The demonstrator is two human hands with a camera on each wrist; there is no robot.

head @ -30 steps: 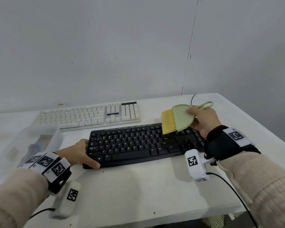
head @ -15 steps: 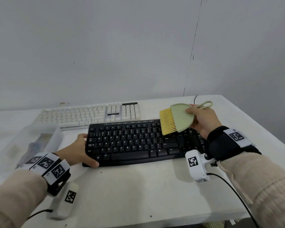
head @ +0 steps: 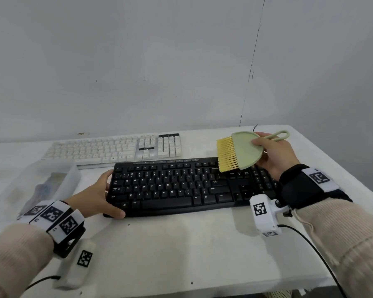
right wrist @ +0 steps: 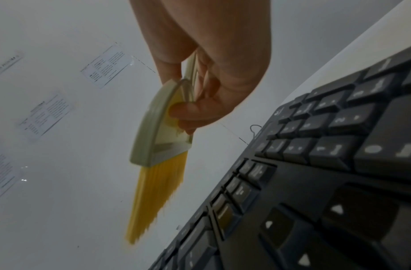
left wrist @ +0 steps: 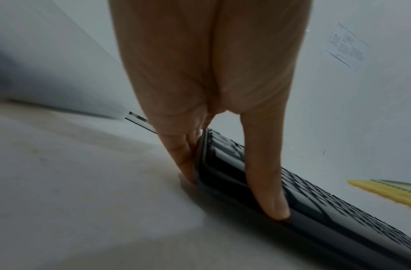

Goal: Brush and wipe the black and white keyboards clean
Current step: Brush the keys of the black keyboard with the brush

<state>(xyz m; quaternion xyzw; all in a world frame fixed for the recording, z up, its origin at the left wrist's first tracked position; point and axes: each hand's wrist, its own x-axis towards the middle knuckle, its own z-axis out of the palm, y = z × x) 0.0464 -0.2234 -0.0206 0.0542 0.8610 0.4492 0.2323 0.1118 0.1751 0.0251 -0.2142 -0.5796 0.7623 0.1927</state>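
White table [head: 181, 250]: a pale top set against a grey wall, carrying both keyboards.
Black keyboard [head: 181, 188]: lies flat near the front of the table, long side toward the person; its number pad end sits under the right hand.
White keyboard [head: 114, 150]: lies just behind the black one, closer to the wall, offset to the left, and is touched by neither hand.
Clear plastic container [head: 50, 186]: a translucent box at the left of the table, beside the left end of the black keyboard; what is inside is too blurred to tell.
Left hand [head: 97, 195]: grips the left end of the black keyboard, thumb on the front corner and fingers along the end edge, as the left wrist view shows with fingertips down at the table.
Right hand [head: 274, 155]: holds a brush, thumb on the top face and fingers curled beneath it.
Brush [head: 243, 150]: pale green half-round body with a loop handle and yellow bristles [right wrist: 153, 197]; it is held in the air above the right part of the black keyboard, bristles pointing left and down, clear of the keys.
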